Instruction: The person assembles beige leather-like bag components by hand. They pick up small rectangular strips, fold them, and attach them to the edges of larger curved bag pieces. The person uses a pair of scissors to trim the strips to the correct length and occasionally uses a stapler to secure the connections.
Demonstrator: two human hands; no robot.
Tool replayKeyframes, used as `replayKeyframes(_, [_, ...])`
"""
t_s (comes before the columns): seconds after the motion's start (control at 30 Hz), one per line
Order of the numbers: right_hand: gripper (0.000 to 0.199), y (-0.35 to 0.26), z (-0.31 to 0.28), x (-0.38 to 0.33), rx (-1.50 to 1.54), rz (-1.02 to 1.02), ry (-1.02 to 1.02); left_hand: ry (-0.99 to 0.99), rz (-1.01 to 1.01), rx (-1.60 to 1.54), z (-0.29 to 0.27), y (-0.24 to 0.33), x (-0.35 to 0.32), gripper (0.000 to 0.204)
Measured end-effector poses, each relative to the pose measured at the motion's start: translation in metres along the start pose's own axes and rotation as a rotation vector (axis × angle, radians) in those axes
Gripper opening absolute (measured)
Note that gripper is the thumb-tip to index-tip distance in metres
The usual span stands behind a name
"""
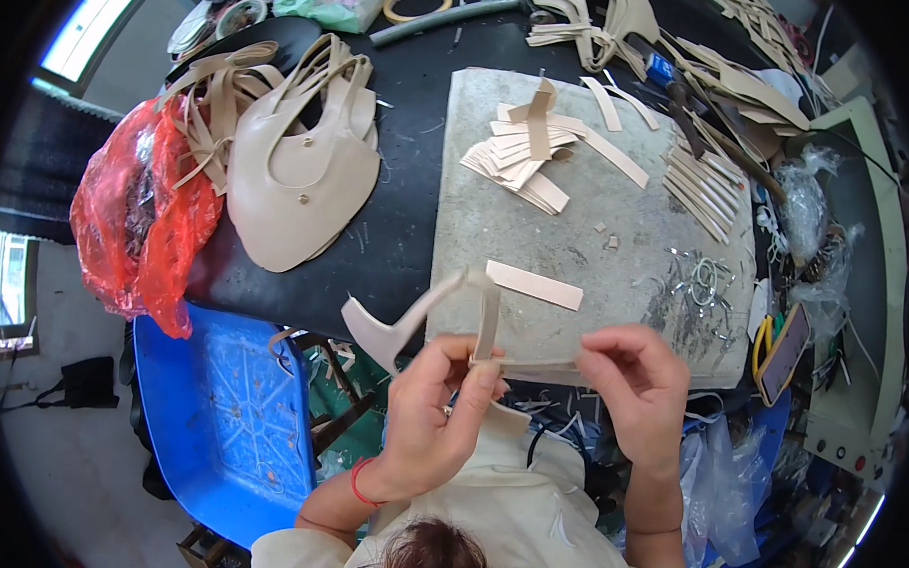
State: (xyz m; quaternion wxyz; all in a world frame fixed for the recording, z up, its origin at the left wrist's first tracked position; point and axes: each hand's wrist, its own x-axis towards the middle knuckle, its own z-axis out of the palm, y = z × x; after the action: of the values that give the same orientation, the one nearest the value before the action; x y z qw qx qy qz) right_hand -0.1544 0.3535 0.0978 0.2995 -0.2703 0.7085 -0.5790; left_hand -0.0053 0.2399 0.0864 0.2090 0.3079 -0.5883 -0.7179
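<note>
My left hand (432, 415) is closed on a beige leather piece (388, 322), a curved, forked part with a strap looping up above the fingers. From that grip a thin beige strip (532, 364) runs across to my right hand (633, 385), whose thumb and fingers pinch its far end. The strip is held nearly level, just over the slab's near edge. Beyond my hands a short flat beige strip (535, 285) lies on the grey stone slab (516, 236). Farther back on the slab is a pile of similar strips (519, 156).
Stacked beige bag panels (278, 188) lie left, beside a red plastic bag (137, 213). A blue tub (230, 416) stands below them. Metal rings (705, 283) and a row of folded strips (700, 187) are on the slab's right; a phone (782, 354) and yellow-handled tool (763, 340) stand beyond.
</note>
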Motion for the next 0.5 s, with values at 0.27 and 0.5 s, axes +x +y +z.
replayKeyframes(0.27, [0.020, 0.023, -0.009, 0.040, -0.073, 0.071, 0.064, 0.025, 0.155, 0.467, 0.011, -0.005, 0.071, 0.020])
replayKeyframes(0.5, [0.023, 0.036, -0.004, 0.046, -0.203, 0.111, 0.080, 0.043, 0.049, 0.497, 0.013, -0.015, 0.080, 0.020])
